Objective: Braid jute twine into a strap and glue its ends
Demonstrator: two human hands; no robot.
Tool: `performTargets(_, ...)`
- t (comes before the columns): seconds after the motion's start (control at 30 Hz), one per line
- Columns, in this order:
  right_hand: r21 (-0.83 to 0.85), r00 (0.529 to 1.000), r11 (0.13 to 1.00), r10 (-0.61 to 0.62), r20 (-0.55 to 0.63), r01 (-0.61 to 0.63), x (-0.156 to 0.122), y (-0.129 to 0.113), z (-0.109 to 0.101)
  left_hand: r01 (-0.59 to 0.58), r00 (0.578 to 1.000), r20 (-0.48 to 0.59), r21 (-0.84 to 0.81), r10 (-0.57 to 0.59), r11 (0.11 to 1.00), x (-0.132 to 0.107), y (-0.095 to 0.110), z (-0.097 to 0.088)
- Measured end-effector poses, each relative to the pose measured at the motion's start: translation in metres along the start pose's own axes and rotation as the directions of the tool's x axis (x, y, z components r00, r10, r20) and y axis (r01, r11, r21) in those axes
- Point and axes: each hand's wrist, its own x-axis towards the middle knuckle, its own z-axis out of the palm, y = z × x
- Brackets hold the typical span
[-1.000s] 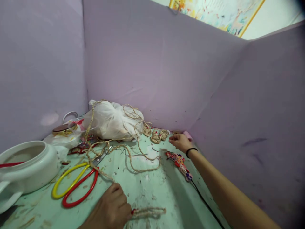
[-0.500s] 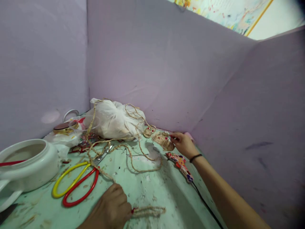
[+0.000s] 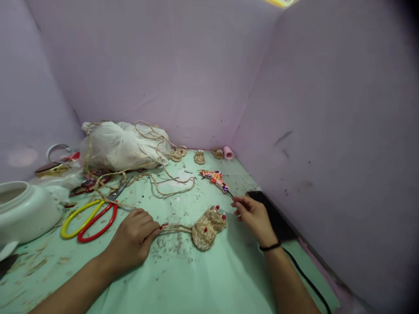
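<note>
My left hand (image 3: 132, 235) is closed on the end of a jute cord loop (image 3: 178, 228) with a bit of red thread tied near the fingers. To its right a small pair of woven jute slippers (image 3: 204, 234) lies on the green cloth, decorated with red and pale beads; the loop's far end meets its edge. My right hand (image 3: 255, 218) hovers just right of the slippers, fingers loosely bent and apart, with nothing visible in them. Beyond that hand lies a colourful patterned glue gun (image 3: 216, 179) with a black cable.
Scissors (image 3: 98, 213) with yellow and red handles lie left of my left hand, near a white pot (image 3: 36, 213). A white plastic bag (image 3: 121, 146) draped with jute cord stands behind. Small jute slippers (image 3: 199, 157) and a pink roll (image 3: 228, 152) sit by the back wall.
My right hand has come back from the rear wall toward me. A pair of jute slippers now lies by the cord loop in front. The view has turned to the right.
</note>
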Motion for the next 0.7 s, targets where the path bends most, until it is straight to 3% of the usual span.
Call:
performTargets(0.07, -0.027, 0.988, 0.997, 0.069, 0.137, -0.066, -0.007, 0.0, -0.006, -0.017, 1.0, -0.022, 0.038, 0.017, 0.999, 0.001, 0.001, -0.002)
performTargets(0.17, -0.077, 0.899, 0.991, 0.132, 0.418, -0.11, -0.023, -0.008, -0.008, -0.035, 0.999, -0.038, 0.072, 0.038, 0.997, 0.003, 0.002, -0.003)
performTargets(0.27, -0.113, 0.834, 0.989, 0.144, 0.533, -0.099, -0.037, -0.02, 0.0, -0.063, 0.997, -0.043, 0.063, 0.066, 0.996, 0.005, 0.004, -0.004)
performTargets(0.37, -0.145, 0.862, 0.987, 0.127, 0.491, -0.063, -0.043, -0.031, 0.011, -0.116, 0.992, -0.049, 0.033, 0.118, 0.993, 0.006, 0.009, -0.005)
performTargets(0.53, -0.211, 0.956, 0.977, 0.089, 0.278, -0.029, -0.043, -0.041, 0.023, -0.207, 0.977, -0.039, 0.006, 0.207, 0.978, 0.007, 0.021, -0.003)
performTargets(0.7, -0.208, 0.991, 0.976, 0.094, 0.1, -0.071, -0.042, -0.05, 0.039, -0.252, 0.967, -0.034, -0.038, 0.251, 0.967, 0.008, 0.03, 0.0)
